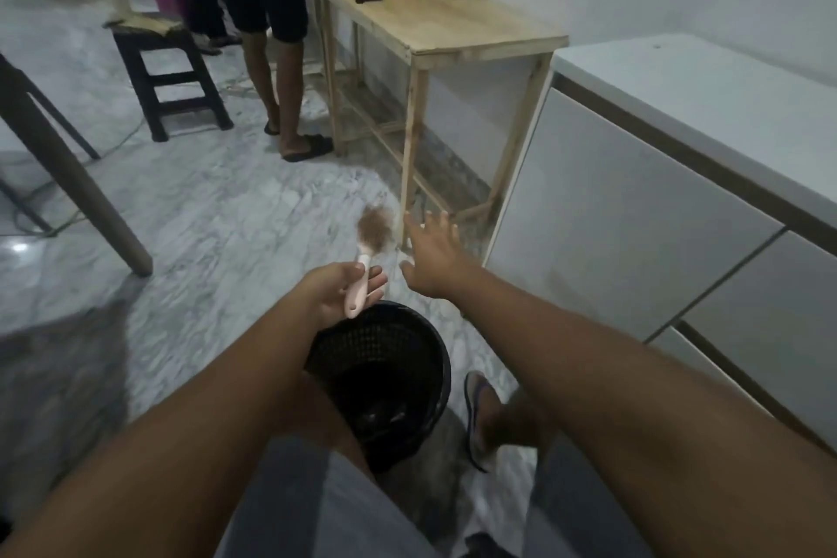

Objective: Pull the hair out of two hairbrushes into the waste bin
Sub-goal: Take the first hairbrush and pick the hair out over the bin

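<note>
My left hand [337,292] grips the handle of a pale pink hairbrush [362,267], whose head is packed with a clump of brown hair [376,229]. The brush points away from me, just beyond the far rim of a black mesh waste bin [435,358] that stands on the floor between my knees. My right hand [430,258] is stretched out to the right of the brush head, fingers spread, holding nothing and not touching the hair. No second hairbrush is recognisable.
A light wooden table [453,23] with framed pictures and a dark object stands ahead against the wall. A white cabinet [656,195] fills the right side. A person stands by the table, next to a dark stool [167,77]. A table leg [77,181] slants at left.
</note>
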The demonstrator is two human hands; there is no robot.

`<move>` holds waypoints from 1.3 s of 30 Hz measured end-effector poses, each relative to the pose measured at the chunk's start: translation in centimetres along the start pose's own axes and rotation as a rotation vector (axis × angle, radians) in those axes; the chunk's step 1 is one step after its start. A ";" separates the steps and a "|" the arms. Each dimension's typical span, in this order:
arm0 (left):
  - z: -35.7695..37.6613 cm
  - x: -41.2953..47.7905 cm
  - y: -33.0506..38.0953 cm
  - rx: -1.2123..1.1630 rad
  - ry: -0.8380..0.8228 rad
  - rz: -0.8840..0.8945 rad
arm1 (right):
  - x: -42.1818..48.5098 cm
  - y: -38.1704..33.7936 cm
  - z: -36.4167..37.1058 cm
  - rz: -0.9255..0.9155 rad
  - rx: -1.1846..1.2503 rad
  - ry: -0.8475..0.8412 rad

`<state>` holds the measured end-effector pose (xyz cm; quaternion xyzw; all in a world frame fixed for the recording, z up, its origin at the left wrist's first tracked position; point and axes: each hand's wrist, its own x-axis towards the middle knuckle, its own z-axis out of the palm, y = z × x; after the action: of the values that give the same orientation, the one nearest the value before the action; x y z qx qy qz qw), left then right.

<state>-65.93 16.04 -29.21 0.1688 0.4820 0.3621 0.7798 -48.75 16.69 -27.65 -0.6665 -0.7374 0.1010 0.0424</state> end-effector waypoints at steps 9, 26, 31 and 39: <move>-0.7 0.5 -5.7 -0.018 0.209 -0.094 | 0.7 2.5 5.7 -0.151 0.164 -0.138; -9.2 7.4 -16.5 -0.180 0.313 -0.205 | 1.4 0.6 21.6 0.019 0.766 -0.153; -10.8 9.1 -18.3 -0.106 0.347 -0.239 | 1.4 0.8 23.3 0.083 0.820 -0.096; -11.5 9.5 -19.7 -0.181 0.548 -0.226 | 0.9 2.5 22.8 0.098 0.836 0.137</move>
<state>-65.47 8.54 -52.72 -0.0598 0.6559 0.3465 0.6679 -50.92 15.67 -50.43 -0.6315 -0.5960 0.3485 0.3530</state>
